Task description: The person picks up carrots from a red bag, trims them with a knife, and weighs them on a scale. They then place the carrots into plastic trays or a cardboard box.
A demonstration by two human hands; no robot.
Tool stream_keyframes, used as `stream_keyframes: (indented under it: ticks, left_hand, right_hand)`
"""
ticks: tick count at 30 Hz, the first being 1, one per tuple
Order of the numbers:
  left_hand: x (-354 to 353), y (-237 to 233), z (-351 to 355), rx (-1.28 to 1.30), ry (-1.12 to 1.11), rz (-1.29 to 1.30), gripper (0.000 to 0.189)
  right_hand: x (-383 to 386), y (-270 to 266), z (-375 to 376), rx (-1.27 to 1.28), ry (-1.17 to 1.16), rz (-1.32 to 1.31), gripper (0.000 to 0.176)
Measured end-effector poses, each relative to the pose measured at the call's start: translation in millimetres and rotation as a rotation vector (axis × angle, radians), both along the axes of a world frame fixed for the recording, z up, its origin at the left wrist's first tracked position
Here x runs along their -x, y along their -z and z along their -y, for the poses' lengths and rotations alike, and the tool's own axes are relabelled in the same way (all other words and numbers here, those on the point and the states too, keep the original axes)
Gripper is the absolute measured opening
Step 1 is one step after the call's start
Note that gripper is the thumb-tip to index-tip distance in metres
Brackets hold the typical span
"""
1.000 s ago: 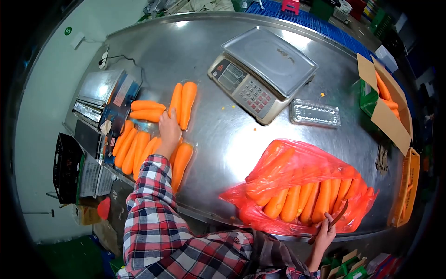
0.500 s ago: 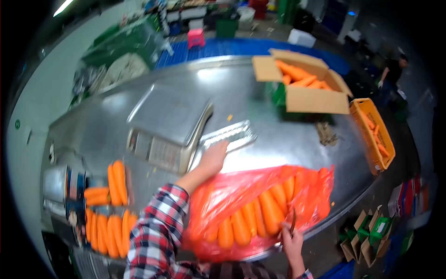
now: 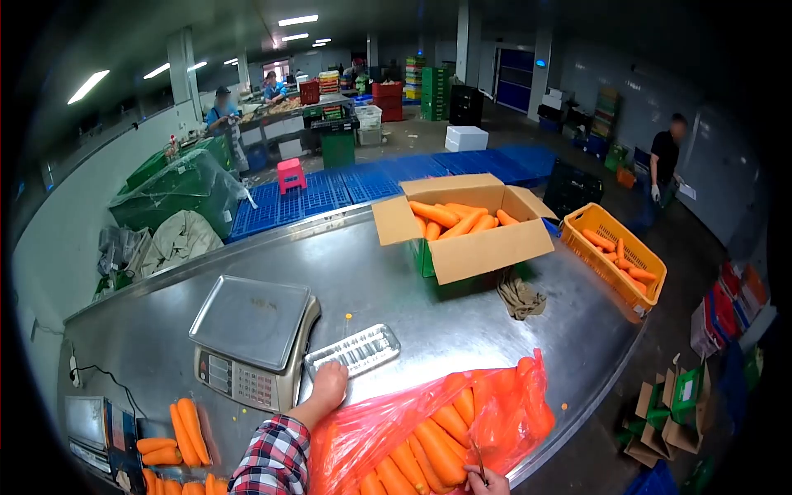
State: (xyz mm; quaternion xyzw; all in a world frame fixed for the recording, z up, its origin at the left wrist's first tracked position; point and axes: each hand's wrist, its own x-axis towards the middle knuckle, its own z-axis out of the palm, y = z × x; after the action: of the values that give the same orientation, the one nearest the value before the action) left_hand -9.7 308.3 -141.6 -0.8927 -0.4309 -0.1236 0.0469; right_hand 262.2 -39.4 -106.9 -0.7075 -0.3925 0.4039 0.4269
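My left hand [image 3: 332, 384] is at the near left edge of a shiny, ridged plastic tray [image 3: 363, 350], its fingers curled at the rim and partly hidden. My right hand [image 3: 488, 482], low in the view, is closed around a slim dark tool [image 3: 480, 456] whose kind I cannot make out. Between my hands lies a red plastic bag [image 3: 351, 429], spread open, with several large carrots [image 3: 436, 450] in a row inside it. Just left of the tray stands a weighing scale [image 3: 256, 334] with a bare metal pan.
A cardboard box [image 3: 495, 257] of carrots stands at the far side of the metal table [image 3: 165, 305], a crumpled cloth [image 3: 520, 295] before it. An orange crate [image 3: 615, 257] holds more carrots. Further carrots [image 3: 188, 431] lie at left. A person [image 3: 664, 161] stands beyond.
My view has tilted upward, showing more of the room. My left hand stays at the tray and my right hand keeps the dark tool beside the bag.
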Motion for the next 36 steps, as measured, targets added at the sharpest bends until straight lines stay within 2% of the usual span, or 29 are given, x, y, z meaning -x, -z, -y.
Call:
stream_keyframes:
  ticks: [4, 7, 9, 10, 12, 14, 15, 18, 20, 22, 24, 26, 28, 30, 32, 35, 36]
  left_hand:
    - [2.1, -24.9, 2.1, -0.011, 0.015, -0.01, 0.012]
    - [4.5, -53.5, 26.2, -0.062, 0.076, 0.13, 0.017]
    - [14.1, -64.3, 55.8, -0.094, -0.003, 0.203, 0.016]
    - [25.5, -77.9, 79.0, -0.067, -0.048, 0.258, 0.016]
    - [57.7, -85.1, 131.5, -0.199, -0.087, 0.38, 0.033]
    - [91.8, -82.2, 193.9, 0.042, -0.288, 0.243, 0.044]
    - [109.6, -75.0, 220.8, 0.121, -0.38, 0.183, 0.046]
    - [142.5, -72.7, 287.1, 0.348, -0.591, -0.154, 0.052]
    - [166.9, -70.6, 310.3, 0.122, -0.417, -0.299, 0.046]
    - [162.7, -80.0, 313.7, 0.066, -0.339, -0.156, 0.037]
    - [114.1, -111.9, 291.8, 0.193, -0.346, 0.251, 0.028]
    - [53.9, -128.4, 281.0, 0.476, -0.127, 0.548, 0.017]
    - [13.9, -108.6, 259.5, 0.699, 0.163, 0.386, 0.015]
    - [8.8, -59.8, 226.8, 0.583, 0.209, 0.074, 0.018]
    - [20.7, -46.6, 197.3, 0.196, 0.09, 0.251, 0.02]
    - [42.2, -61.3, 182.6, 0.352, -0.123, 0.412, 0.025]
    - [37.2, -70.7, 189.5, 0.278, -0.024, 0.341, 0.026]
  right_hand:
    - [-0.5, -8.5, -0.2, -0.044, 0.006, 0.028, 0.022]
    - [3.4, -14.0, 1.7, -0.022, 0.027, 0.047, 0.022]
    - [4.0, -21.5, 9.0, 0.04, 0.033, 0.079, 0.021]
    - [4.4, -28.7, 6.2, -0.053, 0.058, -0.058, 0.019]
    - [20.2, -63.8, 0.7, -0.1, 0.047, 0.14, 0.02]
    - [25.8, -71.9, 3.7, -0.079, 0.062, 0.188, 0.021]
    - [27.7, -81.5, 3.2, -0.003, 0.06, 0.084, 0.021]
    - [24.7, -83.1, 3.2, -0.056, 0.017, 0.065, 0.019]
    - [24.9, -85.0, 6.5, -0.069, 0.031, 0.013, 0.02]
    - [23.0, -86.3, 8.4, -0.085, 0.034, -0.02, 0.02]
    - [22.2, -85.7, 13.4, -0.084, 0.036, -0.042, 0.02]
    - [22.6, -86.7, 18.2, -0.088, 0.03, -0.053, 0.02]
    - [22.8, -86.6, 21.8, -0.09, 0.025, -0.086, 0.02]
    - [22.3, -78.9, 29.1, -0.147, 0.023, -0.067, 0.021]
    - [18.2, -74.5, 35.2, -0.146, 0.041, -0.077, 0.022]
    - [12.8, -66.0, 47.2, -0.045, 0.095, -0.15, 0.022]
    - [13.2, -60.5, 48.3, -0.041, 0.088, -0.163, 0.022]
